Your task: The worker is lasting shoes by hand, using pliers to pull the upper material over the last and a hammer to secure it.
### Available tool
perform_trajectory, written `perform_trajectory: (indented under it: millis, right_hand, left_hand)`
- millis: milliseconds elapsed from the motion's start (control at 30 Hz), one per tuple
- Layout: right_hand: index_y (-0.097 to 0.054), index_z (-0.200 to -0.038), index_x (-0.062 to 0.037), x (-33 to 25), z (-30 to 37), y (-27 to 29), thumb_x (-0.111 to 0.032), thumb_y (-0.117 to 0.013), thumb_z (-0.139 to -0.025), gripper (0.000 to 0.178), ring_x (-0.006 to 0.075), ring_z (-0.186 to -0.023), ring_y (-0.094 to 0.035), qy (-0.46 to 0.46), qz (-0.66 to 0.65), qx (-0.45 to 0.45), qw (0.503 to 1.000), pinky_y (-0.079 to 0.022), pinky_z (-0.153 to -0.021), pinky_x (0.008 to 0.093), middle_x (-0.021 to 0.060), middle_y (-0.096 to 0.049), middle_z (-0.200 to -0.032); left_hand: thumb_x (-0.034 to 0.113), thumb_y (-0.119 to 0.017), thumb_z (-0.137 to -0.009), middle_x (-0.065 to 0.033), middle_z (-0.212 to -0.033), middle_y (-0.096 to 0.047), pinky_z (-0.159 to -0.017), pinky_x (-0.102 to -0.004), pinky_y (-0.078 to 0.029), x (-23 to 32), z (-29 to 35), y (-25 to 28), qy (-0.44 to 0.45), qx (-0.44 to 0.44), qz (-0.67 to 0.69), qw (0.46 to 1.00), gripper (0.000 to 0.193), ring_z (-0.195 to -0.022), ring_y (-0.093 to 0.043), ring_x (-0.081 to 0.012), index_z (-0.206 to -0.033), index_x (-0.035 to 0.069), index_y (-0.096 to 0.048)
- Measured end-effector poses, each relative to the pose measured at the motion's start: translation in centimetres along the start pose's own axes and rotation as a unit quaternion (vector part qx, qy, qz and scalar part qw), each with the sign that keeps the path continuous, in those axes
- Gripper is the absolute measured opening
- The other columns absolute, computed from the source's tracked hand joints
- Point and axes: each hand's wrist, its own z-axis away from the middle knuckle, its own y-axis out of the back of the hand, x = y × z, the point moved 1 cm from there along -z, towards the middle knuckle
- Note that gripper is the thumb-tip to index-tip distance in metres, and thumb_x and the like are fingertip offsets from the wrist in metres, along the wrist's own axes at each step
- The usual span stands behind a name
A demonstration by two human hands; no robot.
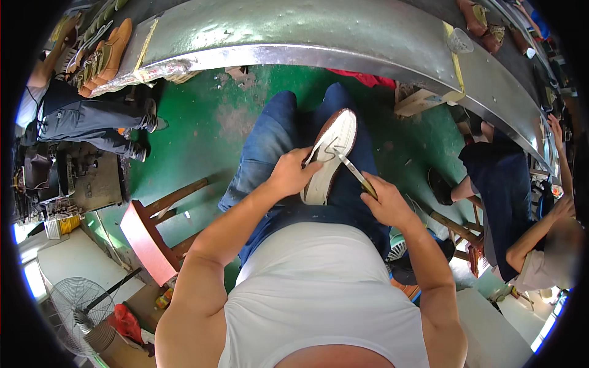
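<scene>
Across my thighs rests a brown shoe, its white sole [339,130] turned up and its toe pointing away from me. Dark looping lines run over the middle of that sole. My left hand [293,173] is closed on the shoe's left side, thumb lying over the sole. In my right hand [388,201] is a slim tool [353,168] with a pale, metal-looking shaft and a yellowish and dark handle. The tool's tip meets the sole near the dark lines; what kind of tip it is, I cannot make out.
A metal-topped bench [294,27] curves across the far side, with brown shoes [110,52] at its left end. A red stool [147,242] and a standing fan [80,313] are at left. One person [86,119] stands left; another [500,190] sits right.
</scene>
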Motion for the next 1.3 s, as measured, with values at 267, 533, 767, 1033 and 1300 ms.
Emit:
perform_trajectory:
  millis: [267, 533, 767, 1033, 1300]
  right_hand:
    - [-0.055, -0.116, 0.0054, -5.4, -3.8, 3.4, -0.02, -0.061, -0.092, 0.036, 0.0437, -0.099, -0.063, -0.061, 0.038, -0.167, 0.983, -0.049, -0.084, 0.0486, 0.028, -0.064, -0.102]
    - [-0.058, -0.097, 0.0018, -4.4, -6.1, 0.8, -0.027, -0.06, -0.094, 0.029, 0.0468, -0.088, -0.063, -0.052, 0.108, -0.139, 0.983, -0.048, -0.078, 0.0533, 0.0275, -0.065, -0.09]
    - [-0.06, -0.11, 0.002, -3.0, -4.4, -4.4, -0.025, -0.062, -0.094, 0.032, 0.0334, -0.08, -0.068, -0.134, -0.089, -0.008, 0.987, -0.054, -0.069, 0.0439, 0.0173, -0.068, -0.084]
    - [-0.058, -0.118, 0.0013, -0.3, -3.9, -7.3, -0.021, -0.057, -0.099, 0.029, 0.0112, -0.084, -0.063, -0.225, -0.474, -0.062, 0.849, -0.053, -0.053, 0.0247, 0.0055, -0.064, -0.098]
    - [-0.055, -0.122, 0.0029, 1.1, -2.7, -2.4, -0.024, -0.061, -0.1, 0.035, 0.0142, -0.085, -0.065, -0.233, -0.583, -0.199, 0.752, -0.053, -0.052, 0.0226, 0.0077, -0.064, -0.105]
  left_hand:
    - [0.02, -0.056, -0.099, -0.023, -0.091, -0.07, -0.07, -0.0404, -0.055, 1.6, 1.9, -1.3, -0.082, 0.131, -0.134, 0.979, 0.027, -0.083, -0.07, -0.0379, -0.113, 0.0, -0.069]
    - [0.052, -0.031, -0.107, -0.0079, -0.139, -0.056, -0.109, -0.0357, -0.04, -2.7, -2.0, -3.8, 0.151, -0.048, 0.631, 0.759, 0.063, -0.127, -0.052, -0.0198, -0.147, 0.005, -0.044]
    - [0.034, -0.052, -0.105, -0.0025, -0.147, -0.048, -0.111, -0.0318, -0.036, -2.1, -3.3, -2.6, 0.054, -0.06, 0.576, 0.814, 0.059, -0.132, -0.046, -0.0151, -0.156, 0.014, -0.032]
    - [0.02, -0.052, -0.104, -0.0058, -0.149, -0.048, -0.112, -0.0308, -0.036, -2.6, -3.4, -4.3, 0.062, 0.036, 0.543, 0.837, 0.056, -0.132, -0.047, -0.0163, -0.156, 0.012, -0.032]
    - [0.013, -0.05, -0.1, -0.0263, -0.122, -0.062, -0.095, -0.0429, -0.052, -1.5, -3.4, -0.8, -0.159, 0.038, -0.018, 0.986, 0.041, -0.112, -0.062, -0.0405, -0.141, 0.014, -0.053]
